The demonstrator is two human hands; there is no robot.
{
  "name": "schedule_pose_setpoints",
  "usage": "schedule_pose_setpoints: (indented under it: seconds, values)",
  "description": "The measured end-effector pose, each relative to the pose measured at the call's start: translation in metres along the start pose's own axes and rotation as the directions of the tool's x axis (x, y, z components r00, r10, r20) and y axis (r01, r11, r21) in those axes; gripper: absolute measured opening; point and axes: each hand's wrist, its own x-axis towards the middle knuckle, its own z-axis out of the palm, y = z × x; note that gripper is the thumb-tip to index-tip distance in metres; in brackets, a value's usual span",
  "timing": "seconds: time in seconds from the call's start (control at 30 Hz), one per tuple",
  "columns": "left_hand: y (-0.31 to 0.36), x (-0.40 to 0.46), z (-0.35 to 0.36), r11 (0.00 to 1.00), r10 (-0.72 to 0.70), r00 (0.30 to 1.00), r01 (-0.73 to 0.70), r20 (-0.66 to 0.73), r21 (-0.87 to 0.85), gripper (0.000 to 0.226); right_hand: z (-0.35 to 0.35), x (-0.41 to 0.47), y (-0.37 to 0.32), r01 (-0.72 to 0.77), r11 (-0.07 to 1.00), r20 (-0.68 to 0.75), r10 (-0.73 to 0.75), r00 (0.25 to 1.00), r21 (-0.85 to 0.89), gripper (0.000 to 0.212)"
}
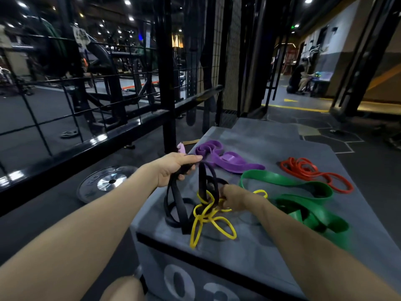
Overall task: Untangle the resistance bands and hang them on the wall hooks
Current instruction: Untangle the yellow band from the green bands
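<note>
On the grey box (249, 246), near edge:
Black band (181, 211): we note it runs steeply upward, long axis near vertical.
Left hand (173, 168): grips its top.
Yellow band (208, 220): knotted through the black; loops splay toward us.
Right hand (236, 197): pinches the tangle.
Purple band (223, 158), green band (303, 198), red band (314, 172): flat, farther right.

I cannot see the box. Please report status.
Left hand grips black band. Right hand pinches yellow band. Both bands tangled together. None hung yet.
</note>
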Motion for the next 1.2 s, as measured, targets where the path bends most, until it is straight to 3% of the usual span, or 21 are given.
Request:
schedule_pose_setpoints:
  seconds: [0.17,0.3,0.47,0.57,0.63,0.73,0.83,0.93,1.07,1.2]
  values:
    - [-0.001,0.001,0.003,1.000,0.025,0.999,-0.025,-0.020,0.011,0.018,-0.013,-0.015,0.007,-0.015,0.998,0.071,0.010,0.997,0.066,0.017]
    - [-0.001,0.004,0.006,0.973,0.008,0.995,0.014,-0.095,0.229,0.021,-0.036,-0.021,0.013,0.026,0.978,-0.001,-0.026,1.000,0.209,0.021]
    - [-0.008,0.010,0.008,0.957,0.004,0.988,0.040,-0.153,0.287,0.027,-0.073,-0.035,0.022,0.077,0.811,-0.220,0.065,0.973,0.580,0.019]
    - [-0.010,0.012,0.014,0.926,0.003,0.990,0.050,-0.139,0.374,0.021,-0.086,-0.040,0.028,0.134,0.625,-0.276,0.136,0.951,0.769,0.025]
    - [-0.010,0.014,0.019,0.873,0.003,0.994,0.049,-0.105,0.485,0.024,-0.096,-0.043,0.034,0.177,0.520,-0.353,0.262,0.898,0.836,0.029]
    - [-0.007,0.013,0.031,0.787,0.003,0.998,0.039,-0.067,0.616,0.024,-0.111,-0.048,0.041,0.190,0.537,-0.470,0.451,0.759,0.822,0.033]
    - [-0.007,0.015,0.033,0.754,0.001,0.993,0.076,-0.116,0.652,0.019,-0.121,-0.055,0.053,0.244,0.466,-0.514,0.638,0.574,0.851,0.024]
    - [-0.013,0.018,0.024,0.716,-0.048,0.986,0.146,-0.160,0.682,0.020,-0.125,-0.064,0.065,0.312,0.439,-0.538,0.725,0.430,0.842,0.017]
    - [-0.031,0.024,0.017,0.727,-0.098,0.965,0.237,-0.245,0.644,0.039,-0.120,-0.072,0.082,0.331,0.439,-0.539,0.773,0.334,0.835,0.017]
    - [-0.042,0.029,0.024,0.718,-0.155,0.953,0.290,-0.260,0.633,0.036,-0.115,-0.077,0.087,0.385,0.382,-0.503,0.814,0.290,0.840,0.015]
